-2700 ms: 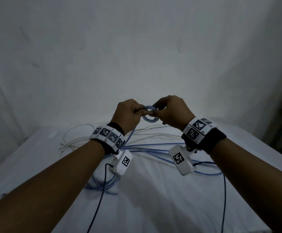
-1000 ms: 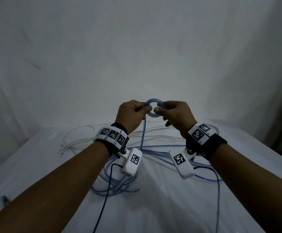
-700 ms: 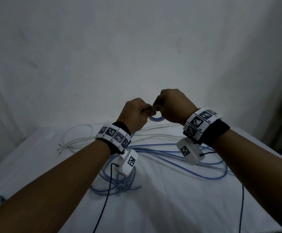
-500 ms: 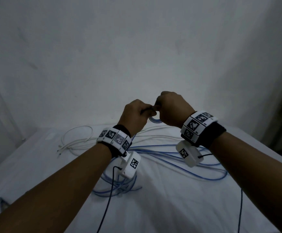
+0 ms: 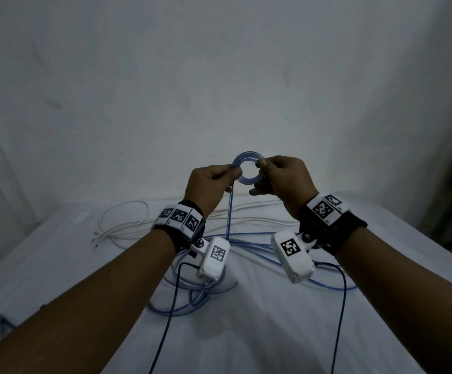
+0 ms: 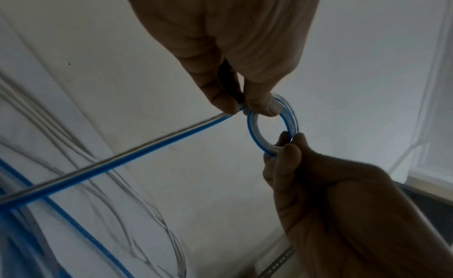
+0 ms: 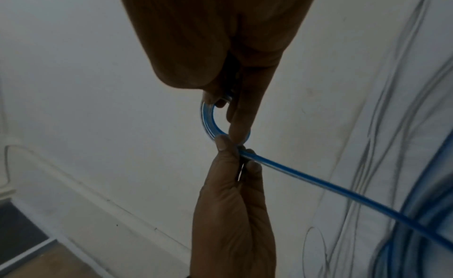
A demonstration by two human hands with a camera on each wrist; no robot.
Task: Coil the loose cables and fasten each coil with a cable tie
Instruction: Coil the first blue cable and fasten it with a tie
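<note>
A small tight coil of clear-blue cable [image 5: 249, 182] is held up in front of the wall, its opening facing me. My left hand [image 5: 234, 172] pinches the coil's left side between thumb and finger. My right hand [image 5: 262, 164] pinches its right side. From the left pinch a straight strand [image 5: 228, 217] drops to the loose blue cable [image 5: 192, 292] lying on the white bed. The left wrist view shows the coil [image 6: 252, 129] between both pinches, with the strand [image 6: 122, 160] running off left. In the right wrist view, half of the coil [image 7: 208, 121] is visible.
A white cable [image 5: 127, 222] lies in loose loops at the back left of the bed sheet [image 5: 259, 333]. Thin black camera leads [image 5: 165, 319] hang from both wrists. A grey perforated strip [image 6: 279, 261] shows under the right hand. A wall stands close behind.
The right hand has swung off the top of the coil to its right side. The coil has risen and turned to face me, and a straight strand now hangs from the left pinch.
</note>
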